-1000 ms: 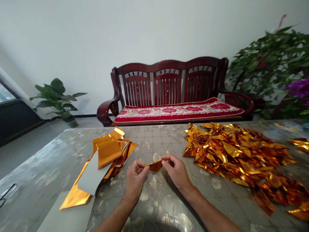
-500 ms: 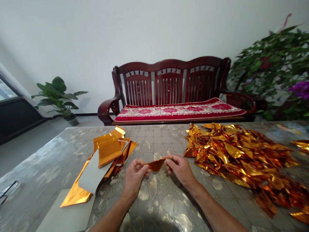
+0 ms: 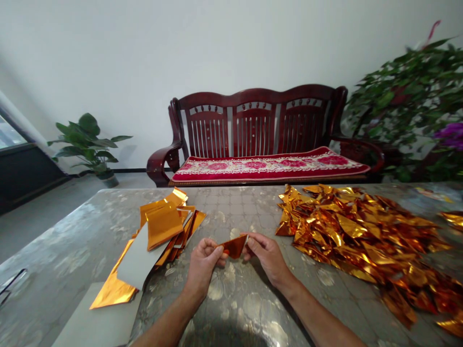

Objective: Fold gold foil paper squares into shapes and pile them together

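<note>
A small folded piece of gold foil paper (image 3: 234, 246) is held up over the table between my two hands. My left hand (image 3: 205, 260) pinches its left end between thumb and fingers. At the right end, my right hand (image 3: 263, 253) grips a corner, where a thin pale edge shows by the fingertips. Left of my hands lies a loose stack of flat gold foil sheets (image 3: 164, 224), some turned to their grey-white backs. On the right spreads a large heap of folded gold foil pieces (image 3: 347, 231), pointed and shiny.
The table (image 3: 253, 308) has a patterned grey cover. A grey-white sheet (image 3: 99, 320) lies at the near left, with a dark thin object (image 3: 13, 284) at the left edge. Clear plastic (image 3: 434, 195) sits at the back right. Beyond stand a wooden bench (image 3: 253, 130) and potted plants (image 3: 88, 142).
My right fingers have shifted slightly lower and inward at the right end of the foil piece, and more of its face shows. My left hand has hardly moved.
</note>
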Motion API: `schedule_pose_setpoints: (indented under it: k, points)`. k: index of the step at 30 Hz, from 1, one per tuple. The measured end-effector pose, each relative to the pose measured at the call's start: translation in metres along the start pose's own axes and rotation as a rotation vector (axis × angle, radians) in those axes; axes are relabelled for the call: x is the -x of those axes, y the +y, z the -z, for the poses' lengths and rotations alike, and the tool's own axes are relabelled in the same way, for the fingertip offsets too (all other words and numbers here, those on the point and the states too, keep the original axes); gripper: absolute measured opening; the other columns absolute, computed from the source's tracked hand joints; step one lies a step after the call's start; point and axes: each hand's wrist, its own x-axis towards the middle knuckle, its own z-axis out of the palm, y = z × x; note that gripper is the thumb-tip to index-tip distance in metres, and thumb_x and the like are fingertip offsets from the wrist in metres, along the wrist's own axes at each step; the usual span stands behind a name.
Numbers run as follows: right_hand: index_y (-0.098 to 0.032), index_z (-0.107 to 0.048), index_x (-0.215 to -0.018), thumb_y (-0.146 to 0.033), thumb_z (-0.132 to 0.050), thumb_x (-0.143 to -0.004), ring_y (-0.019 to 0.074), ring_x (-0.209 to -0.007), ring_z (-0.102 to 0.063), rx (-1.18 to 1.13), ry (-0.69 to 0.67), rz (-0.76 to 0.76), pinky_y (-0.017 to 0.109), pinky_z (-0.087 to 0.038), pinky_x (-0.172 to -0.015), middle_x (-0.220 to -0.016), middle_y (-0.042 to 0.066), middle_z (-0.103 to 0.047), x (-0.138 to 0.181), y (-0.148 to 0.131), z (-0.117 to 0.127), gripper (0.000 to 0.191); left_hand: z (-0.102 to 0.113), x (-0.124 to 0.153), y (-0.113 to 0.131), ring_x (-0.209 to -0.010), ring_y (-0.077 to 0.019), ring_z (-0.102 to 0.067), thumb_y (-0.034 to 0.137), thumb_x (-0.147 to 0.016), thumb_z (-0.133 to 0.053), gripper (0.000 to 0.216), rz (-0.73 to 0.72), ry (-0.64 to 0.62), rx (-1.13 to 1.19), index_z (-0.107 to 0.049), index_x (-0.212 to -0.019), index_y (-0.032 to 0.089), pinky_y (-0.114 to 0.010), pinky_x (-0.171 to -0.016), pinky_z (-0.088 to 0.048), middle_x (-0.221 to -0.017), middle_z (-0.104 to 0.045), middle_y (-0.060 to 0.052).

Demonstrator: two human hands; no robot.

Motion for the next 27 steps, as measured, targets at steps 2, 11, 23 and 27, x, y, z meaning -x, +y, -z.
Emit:
schedule_pose_setpoints:
  k: [2,11,23,27]
  points:
    - [-0.016,-0.074,-0.098,-0.053,-0.071,-0.076,0.0137,-0.057,-0.058,0.016,0.001,0.018,0.026,-0.048,-0.056,-0.069,0.001,-0.067,0.0007,-0.0011,-0.0025,0.044,0.0003,0.0001,-0.0008,-0.047,-0.0098,-0.061,0.043,-0.065,-0.083,0.044,-0.023,0.006,-0.016,-0.051,-0.081,0.018,-0.018,-0.050,-0.050,-0.060,-0.071,-0.001]
    - [-0.016,-0.074,-0.081,-0.039,-0.062,-0.076,0.0147,-0.057,-0.055,0.401,0.256,0.137,0.025,-0.043,-0.056,-0.062,0.001,-0.065,-0.0026,0.0002,-0.0049,0.026,-0.0022,0.0050,-0.0019,-0.049,-0.0113,-0.063,0.042,-0.071,-0.078,0.037,-0.099,-0.037,-0.119,-0.050,-0.078,0.018,-0.020,-0.050,-0.051,-0.061,-0.071,-0.002]
    - [-0.017,-0.074,-0.083,-0.031,-0.055,-0.076,0.0149,-0.057,-0.053,0.616,0.204,0.204,0.024,-0.040,-0.056,-0.061,0.000,-0.061,0.0001,-0.0058,-0.0018,0.025,0.0001,0.0058,-0.0075,-0.060,-0.0166,-0.069,0.037,-0.073,-0.074,0.027,-0.191,-0.008,-0.237,-0.054,-0.076,0.019,-0.024,-0.056,-0.055,-0.065,-0.069,-0.001]
    - [-0.017,-0.072,-0.072,-0.041,-0.051,-0.085,0.0168,-0.062,-0.060,0.625,0.156,0.165,0.025,-0.043,-0.060,-0.063,0.002,-0.066,0.0001,-0.0089,0.0019,0.034,0.0038,0.0052,-0.0095,-0.064,-0.0173,-0.070,0.034,-0.076,-0.072,0.020,-0.269,0.000,-0.295,-0.058,-0.077,0.019,-0.026,-0.061,-0.056,-0.069,-0.070,-0.001]
